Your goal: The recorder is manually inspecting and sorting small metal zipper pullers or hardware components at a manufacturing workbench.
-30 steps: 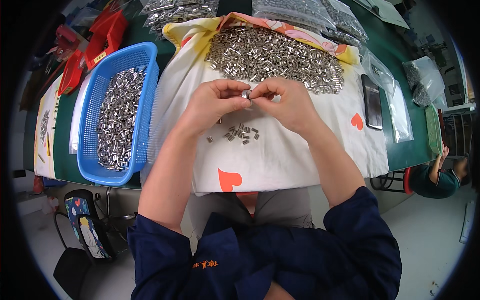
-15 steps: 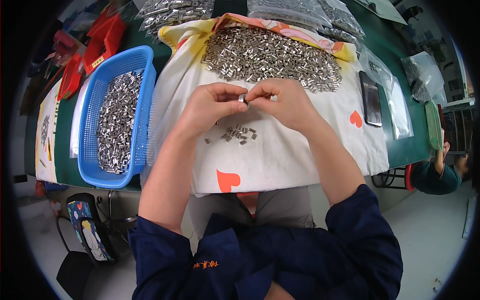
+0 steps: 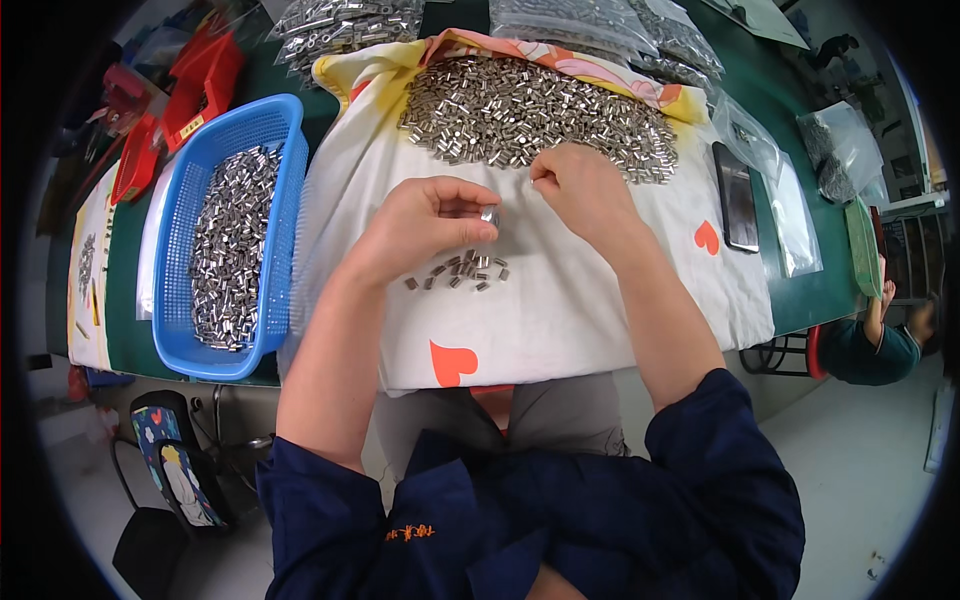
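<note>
Now left hand (image 3: 425, 225): fingers pinch one small metal sleeve (image 3: 490, 214) at the tips, just above a loose cluster of sleeves (image 3: 458, 272) on the white cloth (image 3: 560, 310). Right hand (image 3: 580, 190): fingers curled together, tips touching the near edge of the big sleeve pile (image 3: 530, 110). Blue basket (image 3: 262, 120) sits left of the left fingers.

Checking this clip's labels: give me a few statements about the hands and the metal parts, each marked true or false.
1. The left hand pinches a small metal piece. True.
2. The right hand rests in the blue basket. False: it is at the near edge of the big pile on the white cloth.
3. The blue basket is empty. False: it holds many metal pieces.
4. A small cluster of pieces lies just below the left hand. True.
5. A dark phone lies to the right of the right hand. True.
</note>
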{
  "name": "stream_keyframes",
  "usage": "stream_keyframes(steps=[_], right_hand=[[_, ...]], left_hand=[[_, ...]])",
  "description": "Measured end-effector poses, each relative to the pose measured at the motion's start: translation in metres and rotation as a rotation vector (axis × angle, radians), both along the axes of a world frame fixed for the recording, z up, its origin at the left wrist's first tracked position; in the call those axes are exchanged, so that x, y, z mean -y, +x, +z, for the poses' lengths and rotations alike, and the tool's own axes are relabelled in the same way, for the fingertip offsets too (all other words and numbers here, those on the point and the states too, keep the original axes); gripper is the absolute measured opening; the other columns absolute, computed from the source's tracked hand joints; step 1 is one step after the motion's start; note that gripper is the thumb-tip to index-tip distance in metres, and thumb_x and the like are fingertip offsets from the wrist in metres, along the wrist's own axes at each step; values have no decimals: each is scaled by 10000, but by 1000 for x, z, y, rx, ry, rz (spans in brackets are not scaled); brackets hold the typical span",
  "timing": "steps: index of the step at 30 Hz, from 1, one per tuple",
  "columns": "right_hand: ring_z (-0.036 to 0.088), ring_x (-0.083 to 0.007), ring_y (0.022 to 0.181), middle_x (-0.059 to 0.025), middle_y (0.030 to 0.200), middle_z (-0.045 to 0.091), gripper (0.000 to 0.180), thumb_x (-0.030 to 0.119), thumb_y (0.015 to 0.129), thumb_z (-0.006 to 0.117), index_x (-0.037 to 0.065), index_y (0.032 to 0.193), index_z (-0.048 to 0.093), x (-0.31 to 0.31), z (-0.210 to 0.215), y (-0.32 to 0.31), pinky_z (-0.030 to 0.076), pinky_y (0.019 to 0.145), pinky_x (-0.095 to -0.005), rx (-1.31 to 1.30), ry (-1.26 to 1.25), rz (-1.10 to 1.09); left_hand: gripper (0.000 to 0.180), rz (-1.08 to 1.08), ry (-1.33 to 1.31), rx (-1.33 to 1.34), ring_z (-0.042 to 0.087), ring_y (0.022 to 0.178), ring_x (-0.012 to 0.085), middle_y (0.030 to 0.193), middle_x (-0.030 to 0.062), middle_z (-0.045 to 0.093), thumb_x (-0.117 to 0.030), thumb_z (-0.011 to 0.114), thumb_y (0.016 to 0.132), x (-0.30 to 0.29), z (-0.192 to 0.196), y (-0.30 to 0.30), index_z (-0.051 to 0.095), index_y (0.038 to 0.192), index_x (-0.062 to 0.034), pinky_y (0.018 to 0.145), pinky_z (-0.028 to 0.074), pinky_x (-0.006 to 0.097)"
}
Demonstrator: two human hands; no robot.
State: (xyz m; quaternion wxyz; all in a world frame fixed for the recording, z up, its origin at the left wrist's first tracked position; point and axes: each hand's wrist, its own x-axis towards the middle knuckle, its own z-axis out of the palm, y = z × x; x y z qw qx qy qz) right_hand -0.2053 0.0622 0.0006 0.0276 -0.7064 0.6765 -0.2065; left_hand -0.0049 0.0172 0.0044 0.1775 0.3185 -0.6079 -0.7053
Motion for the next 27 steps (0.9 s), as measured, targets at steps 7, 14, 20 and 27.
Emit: stream_keyframes(steps=[7,14,20,27], right_hand=[[586,-213,654,-94,739,614,91,79,711,561,29,765,615,-10,26,20,462,607,-313,498,152,73],[577,-151,618,-85,734,616,111,65,705,585,24,801,619,-14,21,28,457,574,-259,655,76,194],[558,-148,628,-75,726,611,87,47,694,617,19,777,619,-17,17,36,453,597,-253,371,-123,189],[556,-126,622,-48,710,610,119,63,708,629,17,816,612,-11,23,22,452,606,-243,657,214,189]], left_hand=[[310,123,28,-24,578,778,90,885,53,617,18,646,719,6,-2,1,566,1019,20,714,474,212],[310,147,42,-108,580,783,97,885,63,618,7,649,723,6,-4,1,567,1022,18,725,470,211],[293,181,-7,-81,595,787,116,869,87,627,-14,651,737,2,-3,-4,563,1011,40,710,469,211],[274,87,18,-50,593,795,107,884,85,627,-11,652,734,3,0,-1,578,992,45,707,471,211]])
